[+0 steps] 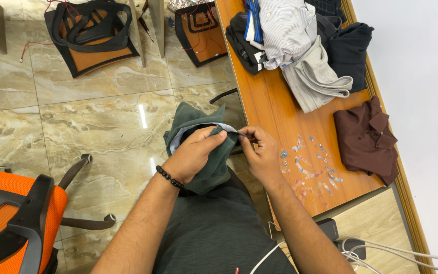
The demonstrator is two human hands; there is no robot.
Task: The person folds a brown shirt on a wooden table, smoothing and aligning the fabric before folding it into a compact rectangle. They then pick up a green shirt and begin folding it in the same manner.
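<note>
My left hand [194, 155] grips a dark green shirt [204, 172] bunched over my lap, with its pale inner collar band [198, 128] showing. A black bead bracelet sits on that wrist. My right hand [260, 152] pinches the edge of the collar band at its right tip, fingertips touching the left hand's fingertips. Both hands hover just left of the wooden table [275, 106]. Several small clear, pink and blue plastic clips [313, 167] lie scattered on the table to the right of my right hand.
A folded maroon shirt [366, 139] lies at the table's right side. A pile of grey, striped and dark clothes [300, 45] fills the far end. An orange chair [11, 218] stands at left. Two orange-and-black seat parts [95, 35] lie on the marble floor. Cables and a power strip [351, 246] sit bottom right.
</note>
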